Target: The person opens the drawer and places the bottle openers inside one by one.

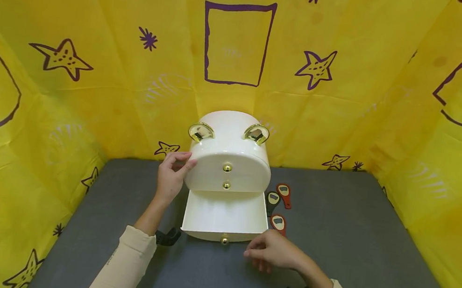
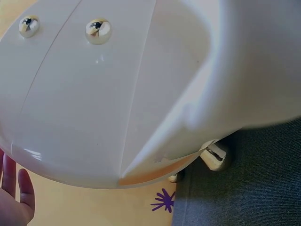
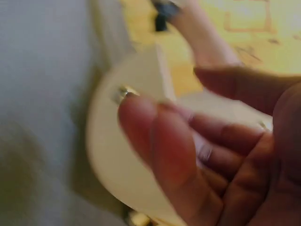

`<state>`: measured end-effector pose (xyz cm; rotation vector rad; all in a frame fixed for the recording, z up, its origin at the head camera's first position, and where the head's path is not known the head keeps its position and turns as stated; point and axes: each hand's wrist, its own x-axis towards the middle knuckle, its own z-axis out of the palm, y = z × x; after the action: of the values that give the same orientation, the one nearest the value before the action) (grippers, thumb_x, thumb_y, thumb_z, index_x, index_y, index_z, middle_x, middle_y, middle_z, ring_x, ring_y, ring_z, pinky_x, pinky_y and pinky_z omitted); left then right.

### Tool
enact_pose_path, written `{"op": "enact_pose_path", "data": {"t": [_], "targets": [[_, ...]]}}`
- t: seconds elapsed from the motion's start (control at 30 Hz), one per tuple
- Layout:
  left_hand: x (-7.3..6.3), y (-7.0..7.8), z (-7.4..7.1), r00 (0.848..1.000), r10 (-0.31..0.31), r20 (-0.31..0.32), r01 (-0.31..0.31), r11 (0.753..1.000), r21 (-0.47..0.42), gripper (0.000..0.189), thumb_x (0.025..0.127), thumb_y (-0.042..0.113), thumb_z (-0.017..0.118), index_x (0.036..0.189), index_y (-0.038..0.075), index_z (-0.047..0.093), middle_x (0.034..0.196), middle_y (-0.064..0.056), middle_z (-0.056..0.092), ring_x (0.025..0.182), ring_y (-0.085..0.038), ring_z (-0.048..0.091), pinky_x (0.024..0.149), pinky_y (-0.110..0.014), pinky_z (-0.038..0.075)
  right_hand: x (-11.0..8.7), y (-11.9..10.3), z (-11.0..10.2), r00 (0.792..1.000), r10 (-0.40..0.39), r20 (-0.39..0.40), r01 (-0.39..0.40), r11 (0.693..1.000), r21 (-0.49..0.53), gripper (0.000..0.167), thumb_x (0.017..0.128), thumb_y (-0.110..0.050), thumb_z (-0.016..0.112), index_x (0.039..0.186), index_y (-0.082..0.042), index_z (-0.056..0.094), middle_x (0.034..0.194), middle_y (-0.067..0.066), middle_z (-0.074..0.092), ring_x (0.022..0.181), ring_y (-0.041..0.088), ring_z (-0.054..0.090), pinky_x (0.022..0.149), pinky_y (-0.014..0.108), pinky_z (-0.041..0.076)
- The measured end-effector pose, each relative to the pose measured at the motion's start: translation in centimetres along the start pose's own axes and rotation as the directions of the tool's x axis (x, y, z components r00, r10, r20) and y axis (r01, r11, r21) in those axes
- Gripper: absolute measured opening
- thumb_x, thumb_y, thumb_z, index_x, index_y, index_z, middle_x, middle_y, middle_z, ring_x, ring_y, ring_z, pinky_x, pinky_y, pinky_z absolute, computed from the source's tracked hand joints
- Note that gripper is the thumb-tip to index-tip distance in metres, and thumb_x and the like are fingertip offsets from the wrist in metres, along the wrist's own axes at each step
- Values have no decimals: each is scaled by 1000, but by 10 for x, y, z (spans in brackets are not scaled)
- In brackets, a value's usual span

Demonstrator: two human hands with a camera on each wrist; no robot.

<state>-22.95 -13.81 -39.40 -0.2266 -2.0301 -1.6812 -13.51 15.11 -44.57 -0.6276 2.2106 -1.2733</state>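
Note:
A glossy white drawer box (image 1: pixel 225 131) with two gold ears stands at the back of the table. Its bottom drawer (image 1: pixel 204 235) is pulled out and looks bare inside, with a gold knob (image 1: pixel 224 241) on its front. The two drawers above are closed. My left hand (image 1: pixel 170 177) touches the box's left side with its fingertips; in the left wrist view its fingers (image 2: pixel 26 186) lie at the box's edge. Near the drawer's right front corner, my right hand (image 1: pixel 276 249) hovers with loosely bent fingers (image 3: pixel 174 141) and nothing in them.
Right of the box lie a red bottle opener (image 1: pixel 283 194), a black one and another red one (image 1: pixel 278 222), the last partly behind my right hand. Yellow cloth (image 1: pixel 321 125) with purple drawings walls the grey table (image 1: pixel 331 234) at the back and sides.

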Motion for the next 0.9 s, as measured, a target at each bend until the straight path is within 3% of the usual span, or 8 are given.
{"op": "enact_pose_path", "data": {"t": [0.13,0.27,0.4,0.57,0.77,0.9], "targets": [[0,0,1,1000,-4,0,4,1000,-3,27,83,2,75,103,-13,66,111,-26,60,92,2,54,75,-10,46,-4,-2,-37,998,-14,-54,18,997,73,23,94,-20,65,94,1,72,69,21,67,50,14,58,47,39,54],[0,-1,1,1000,-7,-3,7,1000,-6,27,82,2,75,103,-13,66,111,-26,60,93,1,53,75,-10,46,3,5,-71,974,24,-223,-4,996,91,25,95,-21,64,94,3,70,71,16,66,55,14,59,51,32,53],[0,-1,1,1000,-9,-1,9,1000,-1,27,83,2,75,103,-13,66,112,-26,60,94,1,53,75,-11,45,16,12,-96,918,67,-390,-64,998,20,28,94,-22,64,100,4,70,72,5,65,62,15,60,58,30,54],[1,-1,0,1000,-11,2,11,1000,7,26,83,3,75,103,-12,66,111,-24,61,93,1,53,76,-14,46,37,30,-112,841,114,-529,-193,977,-96,29,94,-22,64,105,3,72,79,12,70,65,23,62,57,29,50],[1,0,1,1000,0,6,0,1000,-2,27,83,2,75,102,-13,66,112,-27,60,92,1,54,76,-13,47,62,63,-114,760,160,-630,-345,921,-183,27,89,-20,67,101,3,73,97,20,73,79,27,65,68,37,52],[1,-1,1,1000,5,3,-5,1000,-9,27,82,1,75,102,-14,65,111,-28,60,91,1,55,75,-12,46,71,82,-112,729,201,-654,-427,881,-204,24,84,-20,68,90,4,72,86,18,71,78,31,62,68,39,50]]}}
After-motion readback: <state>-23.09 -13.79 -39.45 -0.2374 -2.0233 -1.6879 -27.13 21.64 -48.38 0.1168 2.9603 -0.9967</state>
